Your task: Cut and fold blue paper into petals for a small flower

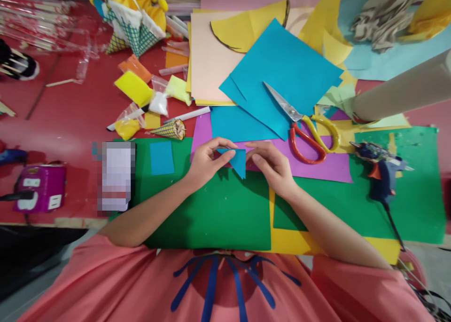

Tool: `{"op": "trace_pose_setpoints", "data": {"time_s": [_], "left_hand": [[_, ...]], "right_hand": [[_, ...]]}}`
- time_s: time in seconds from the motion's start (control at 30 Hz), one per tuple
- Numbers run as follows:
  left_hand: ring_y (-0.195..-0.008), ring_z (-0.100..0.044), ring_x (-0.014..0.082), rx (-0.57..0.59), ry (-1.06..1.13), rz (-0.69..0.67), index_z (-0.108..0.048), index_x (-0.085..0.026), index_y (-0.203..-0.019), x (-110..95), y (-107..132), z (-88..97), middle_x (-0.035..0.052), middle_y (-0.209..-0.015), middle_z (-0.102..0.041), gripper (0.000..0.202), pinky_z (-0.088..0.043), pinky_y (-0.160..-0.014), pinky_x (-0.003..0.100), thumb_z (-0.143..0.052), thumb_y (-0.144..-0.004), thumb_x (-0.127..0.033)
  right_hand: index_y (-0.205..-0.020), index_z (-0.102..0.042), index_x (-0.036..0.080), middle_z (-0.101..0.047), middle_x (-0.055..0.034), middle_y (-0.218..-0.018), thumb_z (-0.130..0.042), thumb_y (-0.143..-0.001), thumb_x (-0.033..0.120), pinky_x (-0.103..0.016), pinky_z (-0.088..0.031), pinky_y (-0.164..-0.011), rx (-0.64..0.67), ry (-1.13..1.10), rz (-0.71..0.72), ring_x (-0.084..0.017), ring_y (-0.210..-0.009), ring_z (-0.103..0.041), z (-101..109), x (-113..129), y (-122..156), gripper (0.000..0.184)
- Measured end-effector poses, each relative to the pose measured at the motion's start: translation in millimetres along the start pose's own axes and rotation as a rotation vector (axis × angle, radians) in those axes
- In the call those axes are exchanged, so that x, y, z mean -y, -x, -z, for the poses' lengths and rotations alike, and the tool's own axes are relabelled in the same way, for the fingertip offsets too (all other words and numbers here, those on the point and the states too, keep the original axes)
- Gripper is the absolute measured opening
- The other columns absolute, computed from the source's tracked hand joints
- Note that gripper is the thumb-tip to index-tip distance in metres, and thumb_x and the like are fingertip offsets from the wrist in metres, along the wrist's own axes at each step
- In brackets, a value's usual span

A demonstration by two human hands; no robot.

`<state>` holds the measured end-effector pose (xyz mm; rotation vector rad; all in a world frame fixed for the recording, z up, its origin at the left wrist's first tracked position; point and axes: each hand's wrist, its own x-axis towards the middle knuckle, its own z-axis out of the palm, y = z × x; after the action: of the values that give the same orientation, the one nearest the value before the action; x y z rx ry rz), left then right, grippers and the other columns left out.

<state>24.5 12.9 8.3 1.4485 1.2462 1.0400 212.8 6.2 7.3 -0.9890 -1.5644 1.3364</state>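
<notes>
Above the green sheet (211, 209), my left hand (211, 160) pinches a small folded piece of blue paper (239, 161) between thumb and fingers. The paper forms a triangle with one point hanging down. At its right edge is my right hand (273, 164), fingers bent and thumb apart from the index finger. Whether those fingertips touch the paper's edge is hard to tell. A flat blue paper square (162, 157) lies on the green sheet to the left. Beyond my right hand, scissors (294, 115) with a red and a yellow handle lie spread on blue sheets (275, 68).
A glue gun (384, 176) with a cord lies at right, near a pale cardboard tube (405, 87). At left are a blurred-out phone (118, 176) and a purple power adapter (40, 188). A small patterned paper cone (171, 129) and clay packets (134, 88) lie behind.
</notes>
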Motion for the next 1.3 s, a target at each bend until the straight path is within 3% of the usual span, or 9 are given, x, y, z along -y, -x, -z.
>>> {"op": "trace_pose_setpoints", "data": {"time_s": [0.17, 0.37, 0.47, 0.67, 0.83, 1.0, 1.17, 1.3], "left_hand": [[-0.057, -0.059, 0.0084, -0.003, 0.077, -0.017, -0.065, -0.018, -0.082, 4.3, -3.2, 0.6, -0.0001, -0.074, -0.067, 0.020, -0.046, -0.047, 0.018, -0.069, -0.077, -0.037], [-0.071, -0.063, 0.0119, 0.038, 0.060, -0.052, -0.066, -0.020, -0.083, 6.2, -3.4, 1.3, 0.0005, -0.080, -0.068, 0.017, -0.049, -0.056, 0.022, -0.070, -0.075, -0.035], [-0.079, -0.064, 0.0134, 0.062, 0.043, -0.080, -0.064, -0.020, -0.087, 6.5, -4.0, 2.0, 0.0017, -0.085, -0.068, 0.019, -0.051, -0.061, 0.023, -0.070, -0.075, -0.034], [-0.072, -0.063, 0.0113, 0.089, 0.084, -0.034, -0.061, -0.020, -0.091, 3.7, -5.3, 1.4, 0.0024, -0.088, -0.067, 0.028, -0.045, -0.050, 0.019, -0.073, -0.072, -0.035], [-0.044, -0.047, 0.0051, 0.092, 0.226, 0.102, -0.055, -0.023, -0.102, 3.7, -4.7, 0.7, -0.0076, -0.057, -0.050, 0.040, -0.036, -0.040, 0.017, -0.075, -0.071, -0.037], [-0.049, -0.050, 0.0068, 0.056, 0.207, 0.063, -0.054, -0.024, -0.103, 4.6, -2.9, 0.6, -0.0068, -0.059, -0.049, 0.038, -0.041, -0.045, 0.018, -0.073, -0.073, -0.039], [-0.050, -0.047, 0.0067, 0.028, 0.094, -0.015, -0.059, -0.022, -0.095, 3.7, -1.0, -0.3, -0.0056, -0.059, -0.047, 0.029, -0.038, -0.043, 0.018, -0.071, -0.076, -0.040], [-0.055, -0.051, 0.0063, 0.034, 0.086, -0.036, -0.058, -0.024, -0.100, 5.0, 1.1, -0.8, -0.0041, -0.067, -0.053, 0.029, -0.041, -0.046, 0.016, -0.071, -0.077, -0.034]], "right_hand": [[-0.107, -0.066, 0.025, -0.071, -0.0026, -0.095, -0.057, -0.084, 0.018, -0.028, -0.056, -0.075, 0.101, 0.167, 0.146, -0.014, -0.082, -0.067, 0.9, -0.2, -0.1, 0.025], [-0.098, -0.068, 0.024, -0.071, -0.0035, -0.092, -0.060, -0.084, 0.019, -0.032, -0.054, -0.078, 0.087, 0.198, 0.251, -0.016, -0.087, -0.066, 2.1, -2.7, -4.7, 0.017], [-0.098, -0.068, 0.024, -0.067, -0.0058, -0.102, -0.062, -0.083, 0.020, -0.035, -0.053, -0.084, 0.096, 0.199, 0.264, -0.018, -0.098, -0.063, 3.4, -3.4, -6.2, 0.016], [-0.098, -0.067, 0.025, -0.063, -0.0064, -0.103, -0.062, -0.083, 0.023, -0.039, -0.050, -0.088, 0.106, 0.195, 0.242, -0.020, -0.102, -0.060, 4.4, -4.7, -6.6, 0.016], [-0.096, -0.069, 0.025, -0.063, -0.0042, -0.094, -0.065, -0.083, 0.023, -0.035, -0.051, -0.083, 0.096, 0.141, 0.232, -0.016, -0.092, -0.060, 4.7, -2.6, -6.3, 0.014], [-0.107, -0.065, 0.024, -0.067, -0.0039, -0.097, -0.062, -0.085, 0.029, -0.028, -0.055, -0.074, 0.099, -0.023, 0.071, -0.014, -0.083, -0.064, 3.4, 0.0, -3.6, 0.023], [-0.098, -0.066, 0.022, -0.069, -0.0031, -0.096, -0.066, -0.081, 0.029, -0.027, -0.057, -0.074, 0.033, -0.092, -0.011, -0.013, -0.083, -0.066, 0.7, -1.5, -2.6, 0.019], [-0.095, -0.066, 0.021, -0.069, -0.0018, -0.092, -0.066, -0.081, 0.027, -0.024, -0.058, -0.068, 0.010, -0.147, -0.067, -0.011, -0.078, -0.066, -1.4, -2.5, -3.0, 0.015]]}}
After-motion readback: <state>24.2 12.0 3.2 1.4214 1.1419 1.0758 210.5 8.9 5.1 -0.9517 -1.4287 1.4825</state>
